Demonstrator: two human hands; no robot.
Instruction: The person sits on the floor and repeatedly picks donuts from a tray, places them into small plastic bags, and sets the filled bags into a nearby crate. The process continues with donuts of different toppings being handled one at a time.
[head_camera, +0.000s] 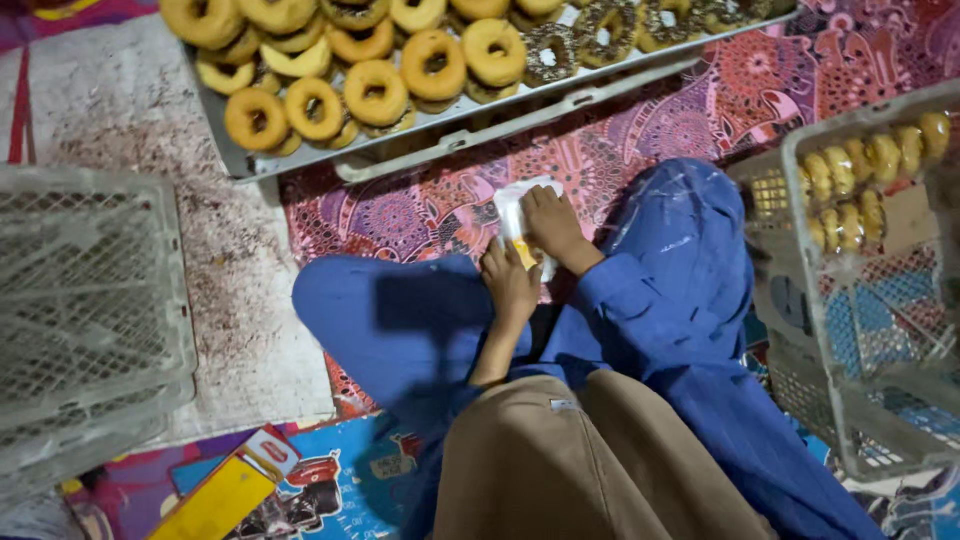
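On the patterned floor mat (420, 215), my white plastic-wrapped packet (520, 215) runs twelve-to-six; my right hand (553, 228) presses its right edge, my left hand (510, 285) grip pinches its six-o'clock end.

Doughnuts (375, 90): I see golden brown rings, some at the far end dark with pale speckles.
Tray (225, 150): dull grey metal.
Mat (430, 210): pink and purple, swirling floral print.
Bag (512, 215): I make it white, with yellow inside.
Garment (680, 300): plain blue.
Crates (85, 300): pale grey mesh.
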